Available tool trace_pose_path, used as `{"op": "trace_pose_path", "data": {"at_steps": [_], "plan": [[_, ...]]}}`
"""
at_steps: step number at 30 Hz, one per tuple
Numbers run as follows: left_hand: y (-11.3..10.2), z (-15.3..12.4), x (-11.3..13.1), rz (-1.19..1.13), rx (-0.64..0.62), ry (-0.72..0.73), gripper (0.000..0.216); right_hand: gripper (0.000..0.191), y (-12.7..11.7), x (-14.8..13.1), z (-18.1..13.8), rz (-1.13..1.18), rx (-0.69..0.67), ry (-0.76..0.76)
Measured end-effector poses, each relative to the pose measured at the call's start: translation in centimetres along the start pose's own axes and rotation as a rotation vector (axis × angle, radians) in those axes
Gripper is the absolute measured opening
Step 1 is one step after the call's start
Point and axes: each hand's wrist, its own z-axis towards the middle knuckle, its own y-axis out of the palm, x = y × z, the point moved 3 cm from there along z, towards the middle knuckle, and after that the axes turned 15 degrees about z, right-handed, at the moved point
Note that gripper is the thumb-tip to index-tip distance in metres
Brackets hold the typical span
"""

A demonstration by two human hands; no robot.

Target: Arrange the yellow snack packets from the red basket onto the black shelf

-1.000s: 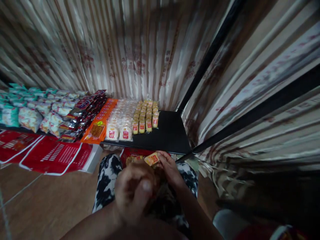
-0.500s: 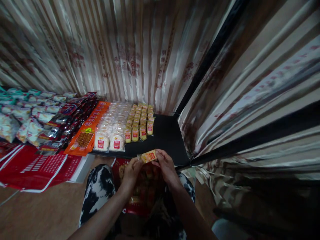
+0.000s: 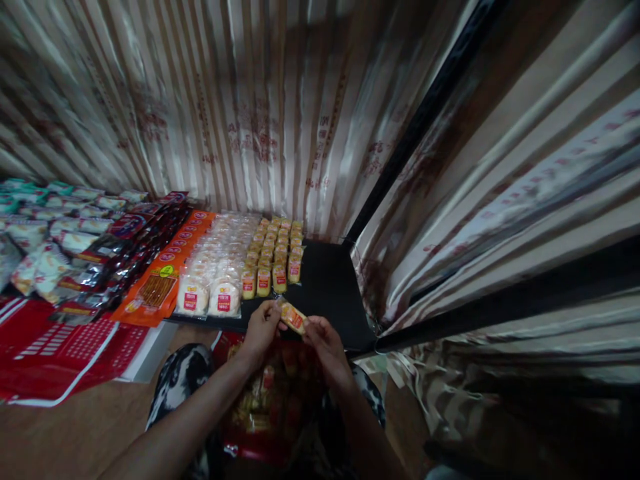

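A small yellow wrapped snack cake point(image 3: 293, 317) with a red and orange label is held by both hands above my lap. My left hand point(image 3: 264, 325) pinches its left end; my right hand point(image 3: 324, 339) grips its lower right end. The cake is tilted, its right end lower. Just beyond stand rows of similar yellow packets point(image 3: 271, 257) on a black shelf point(image 3: 330, 280). Under my hands, between my knees, a red bag point(image 3: 257, 448) holds more yellow packets, partly hidden by my forearms.
Left of the yellow rows lie round white packaged cakes point(image 3: 224, 297), orange snack packets point(image 3: 157, 283), dark shiny packets point(image 3: 95, 283) and white packets point(image 3: 43, 267). A red and white bag point(image 3: 70, 353) rests at the left. Pleated curtains point(image 3: 280, 113) and a black pole point(image 3: 415, 127) enclose the shelf.
The snack cake has turned in my hands from right end raised to right end lowered. My right hand has moved down, and my view has shifted slightly.
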Motion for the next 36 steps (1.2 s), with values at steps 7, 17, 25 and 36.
{"op": "trace_pose_path", "data": {"at_steps": [7,17,25,36], "plan": [[0.3,2.6,3.3,0.391,-0.05,0.366,0.021,0.036,-0.3,-0.7,2.0,-0.255,-0.138,-0.136],[2.4,2.8,3.2,0.667,0.188,0.533,0.038,0.023,0.6,-0.9,7.8,-0.275,0.064,-0.267],[3.3,4.1,0.1,0.935,0.113,0.64,0.05,0.021,2.0,-1.5,9.4,-0.605,0.11,-0.27],[3.3,5.5,-1.2,0.92,0.122,0.756,0.051,0.021,2.4,-0.9,9.6,-0.798,0.145,-0.297]]}}
